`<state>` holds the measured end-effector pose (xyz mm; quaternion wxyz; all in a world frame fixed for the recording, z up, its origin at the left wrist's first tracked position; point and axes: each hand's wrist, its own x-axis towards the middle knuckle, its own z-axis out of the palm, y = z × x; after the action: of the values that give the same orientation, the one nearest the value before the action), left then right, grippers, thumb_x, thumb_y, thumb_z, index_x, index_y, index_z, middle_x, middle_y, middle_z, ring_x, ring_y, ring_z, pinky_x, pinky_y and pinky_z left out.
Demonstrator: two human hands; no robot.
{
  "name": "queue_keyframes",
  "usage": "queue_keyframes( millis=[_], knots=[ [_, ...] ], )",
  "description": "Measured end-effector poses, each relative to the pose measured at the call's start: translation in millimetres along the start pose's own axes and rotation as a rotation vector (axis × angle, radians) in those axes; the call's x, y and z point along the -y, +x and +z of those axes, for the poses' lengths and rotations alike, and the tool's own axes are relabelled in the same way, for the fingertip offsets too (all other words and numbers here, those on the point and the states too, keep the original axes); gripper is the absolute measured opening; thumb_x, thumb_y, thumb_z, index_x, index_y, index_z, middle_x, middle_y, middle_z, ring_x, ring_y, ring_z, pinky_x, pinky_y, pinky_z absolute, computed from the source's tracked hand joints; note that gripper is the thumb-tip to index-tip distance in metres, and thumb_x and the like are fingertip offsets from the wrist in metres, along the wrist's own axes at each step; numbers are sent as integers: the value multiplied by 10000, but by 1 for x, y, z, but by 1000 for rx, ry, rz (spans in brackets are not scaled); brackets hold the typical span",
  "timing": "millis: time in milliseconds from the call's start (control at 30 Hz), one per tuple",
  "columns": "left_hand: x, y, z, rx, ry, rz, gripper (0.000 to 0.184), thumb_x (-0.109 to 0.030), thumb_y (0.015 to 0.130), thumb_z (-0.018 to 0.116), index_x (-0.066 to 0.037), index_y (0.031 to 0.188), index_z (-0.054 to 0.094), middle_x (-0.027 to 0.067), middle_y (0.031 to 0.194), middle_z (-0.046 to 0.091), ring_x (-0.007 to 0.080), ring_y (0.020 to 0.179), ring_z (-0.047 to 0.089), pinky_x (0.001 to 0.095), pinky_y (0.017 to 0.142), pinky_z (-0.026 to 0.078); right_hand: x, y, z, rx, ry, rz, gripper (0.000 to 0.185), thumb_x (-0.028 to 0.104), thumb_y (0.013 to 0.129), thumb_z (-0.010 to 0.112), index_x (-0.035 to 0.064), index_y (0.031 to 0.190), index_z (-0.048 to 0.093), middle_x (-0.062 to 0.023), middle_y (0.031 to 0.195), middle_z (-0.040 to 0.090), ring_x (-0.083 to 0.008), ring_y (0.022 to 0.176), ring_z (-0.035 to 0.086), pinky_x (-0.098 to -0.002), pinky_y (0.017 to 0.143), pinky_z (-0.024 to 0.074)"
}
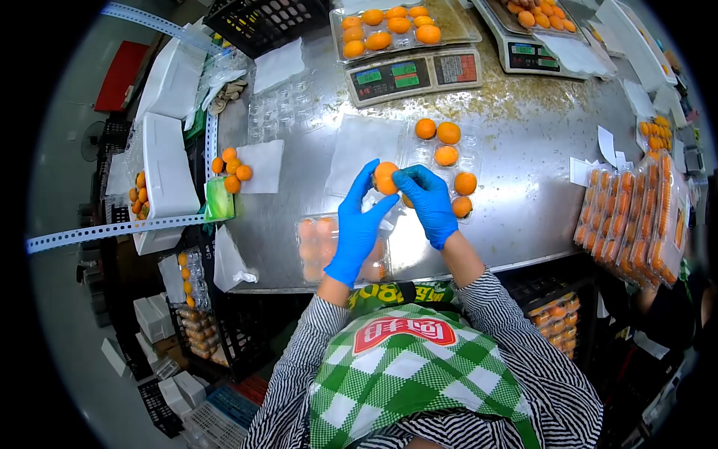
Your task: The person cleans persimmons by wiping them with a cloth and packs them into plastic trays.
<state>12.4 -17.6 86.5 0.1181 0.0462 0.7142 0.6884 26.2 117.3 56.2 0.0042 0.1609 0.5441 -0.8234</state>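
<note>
Both of my hands wear blue gloves and meet above the steel table. My left hand (356, 236) is closed around small round orange fruit (385, 178); whether this is one piece or two is hard to tell. Fingers of my right hand (429, 202) are pinched against the right side of the same fruit. Just beyond lies an open clear plastic tray (469, 140) with several orange fruits in its cups, one partly hidden by my right hand. A filled tray with a clear lid (308, 271) lies beside my left wrist, partly covered by it. White padding sheets (351, 146) lie behind my left hand.
Two digital scales (389, 81) stand at the back, with fruit trays on them. Another person's hand (516, 6) is at the far scale. Stacked packed trays (628, 217) stand at the right edge. Loose fruits (232, 166) and a green packet (219, 200) are at left.
</note>
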Motion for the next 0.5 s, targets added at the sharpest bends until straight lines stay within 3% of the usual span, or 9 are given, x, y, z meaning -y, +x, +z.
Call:
queue_keyframes(
  millis=[67, 167, 233, 300, 500],
  knots=[
    [-3, -1, -8, 6, -52, -136, 548, -83, 821, 652, -16, 1321, 439, 114, 1236, 532, 191, 1133, 506, 306, 966, 409, 1, -4, -6, -9, 33, -24, 176, 184, 865, 631, 17, 912, 662, -21, 861, 647, -73, 790, 550, -225, 745, 436],
    [2, -4, -10, 12, -142, -217, 526, -98, 845, 626, -12, 1326, 430, 112, 1212, 544, 186, 1114, 514, 297, 954, 414, 5, -9, -11, 6, 24, -19, 185, 173, 870, 622, 17, 964, 658, -36, 873, 660, -81, 797, 561, -229, 757, 440],
    [8, -3, -10, 16, -193, -201, 505, -114, 868, 599, -2, 1325, 415, 116, 1150, 577, 92, 813, 519, 227, 721, 441, 8, -10, -16, 6, 62, -73, 185, 152, 863, 625, 23, 992, 655, -28, 896, 659, -82, 812, 563, -230, 764, 440],
    [7, -3, -8, 45, -254, -197, 491, -137, 889, 574, 1, 1328, 403, 115, 1093, 598, 50, 662, 524, 194, 607, 456, 11, -12, -21, 10, 15, -163, 216, 133, 847, 637, 30, 1037, 640, -27, 955, 649, -89, 850, 562, -233, 770, 442],
    [1, -5, -10, 197, -399, -208, 488, -216, 916, 546, -15, 1334, 396, 78, 1010, 601, 75, 704, 546, 207, 639, 466, 28, -15, -18, 171, -226, -579, 519, 90, 764, 705, 58, 1248, 518, -48, 1214, 545, -132, 1009, 528, -251, 813, 441]
  ],
)
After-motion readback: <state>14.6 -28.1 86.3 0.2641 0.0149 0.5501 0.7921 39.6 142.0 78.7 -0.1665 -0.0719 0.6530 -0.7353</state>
